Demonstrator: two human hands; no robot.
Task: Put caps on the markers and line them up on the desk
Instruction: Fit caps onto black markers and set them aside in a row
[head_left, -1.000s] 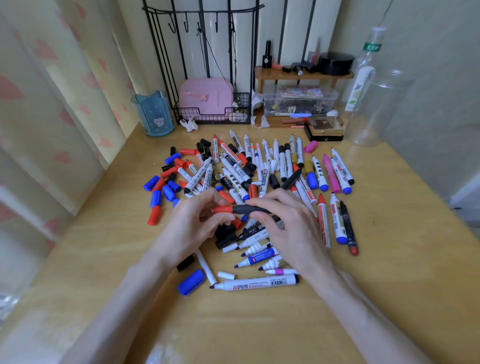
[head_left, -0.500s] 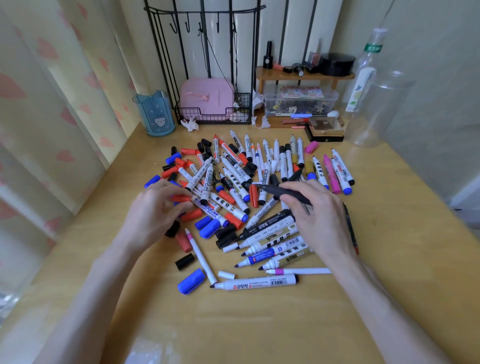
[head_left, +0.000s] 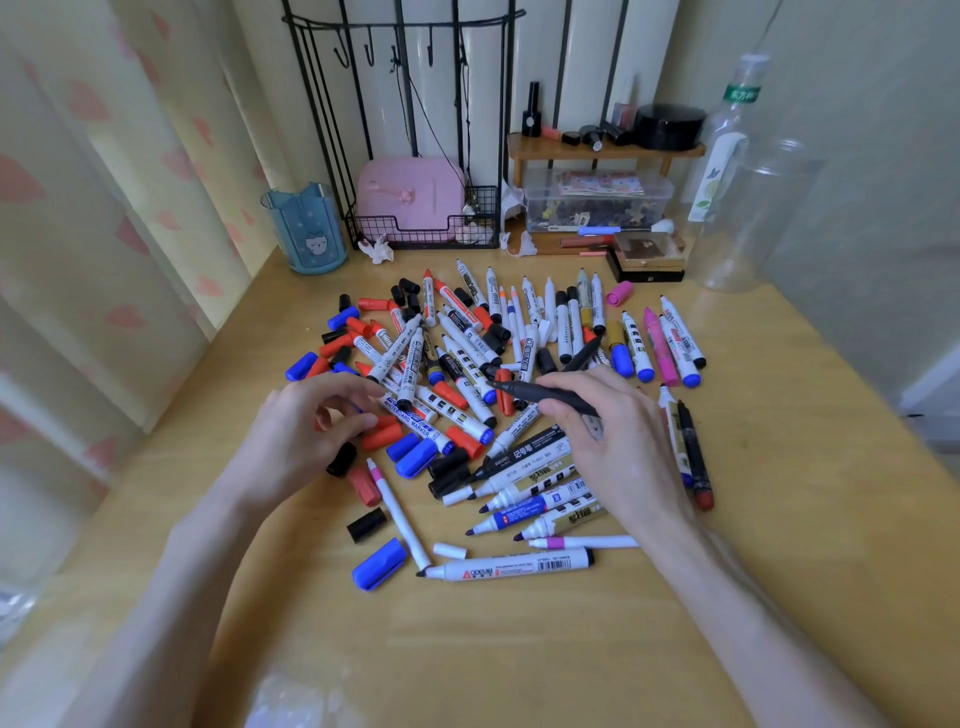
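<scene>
Our right hand (head_left: 613, 441) grips a black marker (head_left: 540, 395); our left hand (head_left: 306, 426) pokes the loose caps (head_left: 383, 436) (holding one? can't tell). Next: pick black.

left hand (head_left: 306, 431), left edge of marker pile (head_left: 457, 364): fingertips' catch hidden | right hand (head_left: 618, 441): covers rear of black marker (head_left: 540, 393) | forearms (head_left: 171, 597): cut off below the pile

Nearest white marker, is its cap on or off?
Off: the marker shows a bare black tip at its left end.
</scene>
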